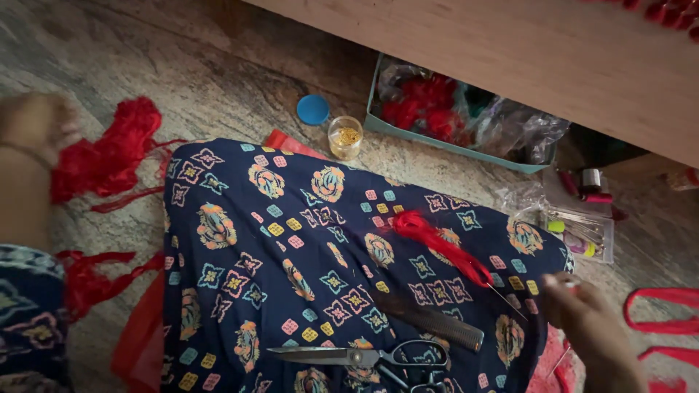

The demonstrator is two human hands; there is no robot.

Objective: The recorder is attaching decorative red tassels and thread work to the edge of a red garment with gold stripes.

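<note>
Marbled stone floor, with the edge of a wooden furniture panel across the far right. Navy patterned cloth over the person's lap fills the middle.

Right hand, near right: fingers bunched together at the tips; it looks pinched on a thin needle or thread running up-left, but blur keeps me from being sure. That line ends at the tip of a red thread tassel, which lies on the cloth, centre right.

Left hand, far left edge: blurred, rests beside a heap of red threads; cannot tell if it grips any.

On the cloth, near edge: scissors, blades pointing left; dark comb just beyond them.

Far side on the floor: small glass jar with golden bits, blue lid just beside it, teal box of red material and plastic bags.
</note>
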